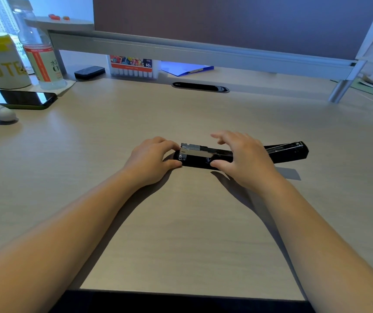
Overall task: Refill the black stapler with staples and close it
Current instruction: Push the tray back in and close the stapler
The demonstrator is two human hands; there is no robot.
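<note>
A long black plastic stapler (pixel 203 162) with a bright metal staple channel lay flat on the pale wood-grain desk (pixel 181 222), swung fully open, its black top arm (pixel 291 150) stretched out to the right of the base. The left hand (pixel 151 161) gripped the stapler's left end, thumb against the near side and fingers curled over the far side by the metal front. The right hand (pixel 244 159) rested over the stapler's middle, thumb touching the near edge of the base and the fingers spread loosely above the metal channel; whether they pinched anything could not be told. No staples could be made out in the channel.

Well beyond the stapler, to its far left, a black smartphone (pixel 18 99) lay face up, and behind the phone stood a white can with yellow lettering (pixel 2 64) and a clear plastic bottle with an orange-and-white label (pixel 43 62). Straight behind the stapler, under a grey metal monitor shelf (pixel 203 53), sat a box of coloured markers (pixel 133 65) and a blue folder (pixel 187 68).
</note>
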